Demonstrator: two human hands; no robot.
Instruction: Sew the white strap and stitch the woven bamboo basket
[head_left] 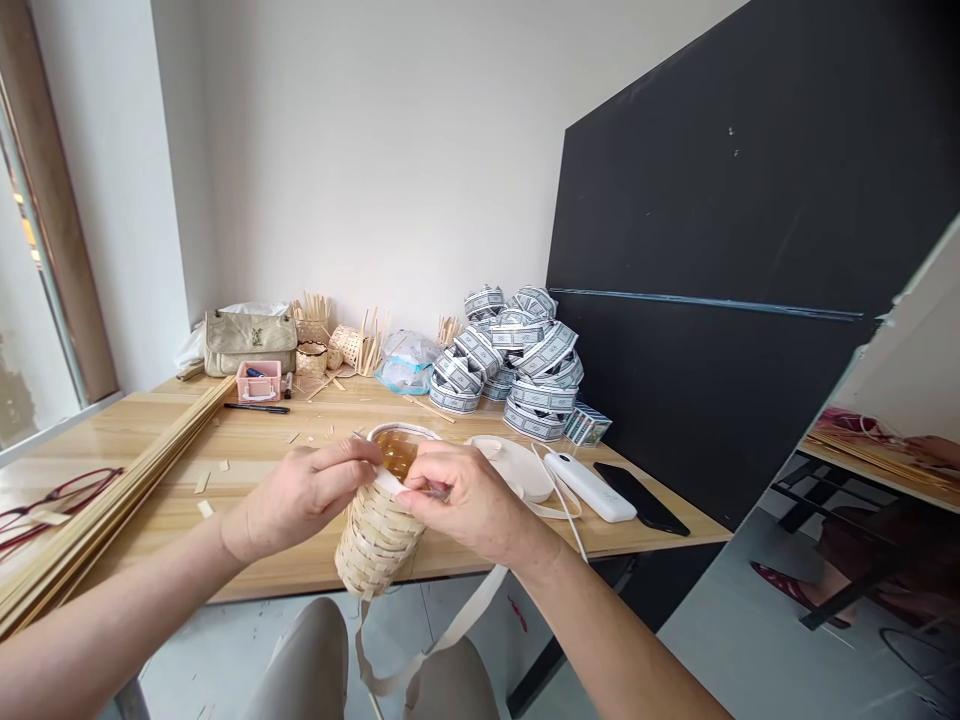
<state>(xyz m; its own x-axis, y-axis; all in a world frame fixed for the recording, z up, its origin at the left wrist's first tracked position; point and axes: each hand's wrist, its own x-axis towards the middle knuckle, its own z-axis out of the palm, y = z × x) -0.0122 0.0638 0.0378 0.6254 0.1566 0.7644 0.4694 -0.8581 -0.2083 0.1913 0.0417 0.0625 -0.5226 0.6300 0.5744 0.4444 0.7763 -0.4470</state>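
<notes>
A pale woven bamboo basket (377, 545) is held tilted over the table's front edge, its mouth facing up and away. Its inside looks golden brown. White fabric ribbon (389, 483) lies over the near rim between my hands, and a long strip of it hangs down towards my knees. At the left of the rim, my left hand (311, 490) is closed in a pinch on the ribbon-covered edge; a thin tip shows above those fingers, too small to name. My right hand (469, 500) pinches the ribbon on the right of the rim, its fingertips partly hidden.
Right of the basket lie a white ribbon roll (517, 465), a white power bank (590, 487) and a black phone (641, 497). Patterned ribbon rolls (541, 385) are piled behind. Long bamboo strips (150, 470) and red glasses (56, 495) lie left. A black panel (675, 250) borders the right.
</notes>
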